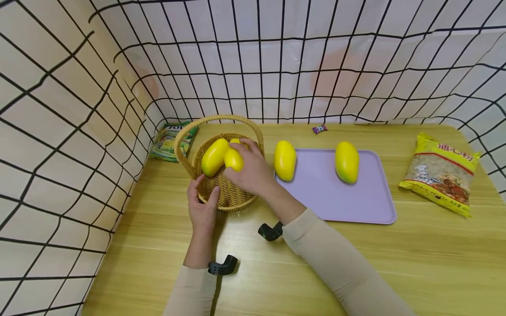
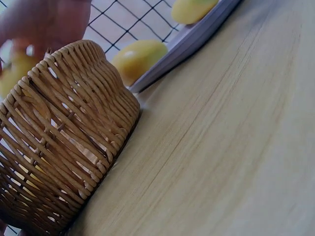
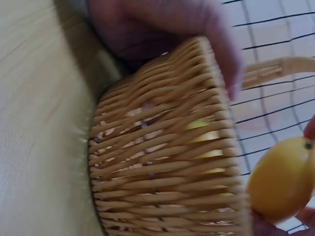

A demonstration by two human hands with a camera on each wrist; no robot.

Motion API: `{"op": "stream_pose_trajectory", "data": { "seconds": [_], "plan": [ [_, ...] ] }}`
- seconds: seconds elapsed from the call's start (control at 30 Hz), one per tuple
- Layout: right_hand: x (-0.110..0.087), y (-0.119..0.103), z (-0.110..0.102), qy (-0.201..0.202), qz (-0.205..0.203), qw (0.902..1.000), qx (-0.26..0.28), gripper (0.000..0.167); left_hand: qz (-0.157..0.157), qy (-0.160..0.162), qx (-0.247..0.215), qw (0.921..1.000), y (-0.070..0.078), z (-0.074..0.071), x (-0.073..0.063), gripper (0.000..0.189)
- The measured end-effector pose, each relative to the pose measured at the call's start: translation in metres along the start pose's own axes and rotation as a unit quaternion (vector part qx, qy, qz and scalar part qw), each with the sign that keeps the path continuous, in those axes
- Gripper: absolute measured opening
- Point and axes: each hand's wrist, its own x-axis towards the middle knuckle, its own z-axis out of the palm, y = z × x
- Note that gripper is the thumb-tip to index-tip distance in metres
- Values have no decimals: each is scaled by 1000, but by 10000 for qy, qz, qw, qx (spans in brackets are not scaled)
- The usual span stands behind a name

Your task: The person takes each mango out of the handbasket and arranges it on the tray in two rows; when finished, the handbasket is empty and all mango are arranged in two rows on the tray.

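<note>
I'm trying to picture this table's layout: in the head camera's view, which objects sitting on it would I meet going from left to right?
Green packet → wicker basket → yellow mango → small purple wrapper → second mango → yellow-edged bag.

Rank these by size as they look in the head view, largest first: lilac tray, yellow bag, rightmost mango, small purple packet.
1. Lilac tray
2. Yellow bag
3. Rightmost mango
4. Small purple packet
</note>
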Motion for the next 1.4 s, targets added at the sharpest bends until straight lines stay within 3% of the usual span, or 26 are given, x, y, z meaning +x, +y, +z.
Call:
{"op": "stream_pose_trajectory", "data": {
  "seconds": [0.37, 0.57, 0.7, 0.87, 1.0, 1.07, 1.13, 1.23, 1.4],
  "plan": [
    [-43, 7, -34, -172, -249, 9882, 1504, 50, 9, -1, 0, 10000, 0, 0, -1, 50],
    [-63, 20, -50, -253, -331, 9836, 1755, 58, 7, 41, -33, 10000, 0, 1, 0, 50],
    [-73, 34, -60, -355, -425, 9715, 2304, 58, -16, 39, -20, 10000, 0, 1, -1, 50],
    [-79, 55, -68, -482, -525, 9405, 3322, 59, -2, -3, 4, 10000, 0, 0, 0, 50],
    [-78, 67, -77, -536, -423, 8996, 4313, 58, -37, -48, -44, 10000, 1, 0, 0, 51],
    [-77, 72, -82, -441, -297, 8777, 4763, 51, -45, -53, -50, 10000, 1, 0, 0, 51],
    [-78, 77, -87, -260, -212, 8620, 5058, 41, -43, -52, -36, 10000, 1, 0, 0, 52],
    [-78, 85, -93, -14, -93, 8465, 5323, 30, -59, -59, -4, 10000, 1, -1, -1, 52],
    [-78, 98, -101, 58, 185, 8339, 5516, 34, -78, -72, -9, 9999, 1, -1, 0, 51]
  ]
}}
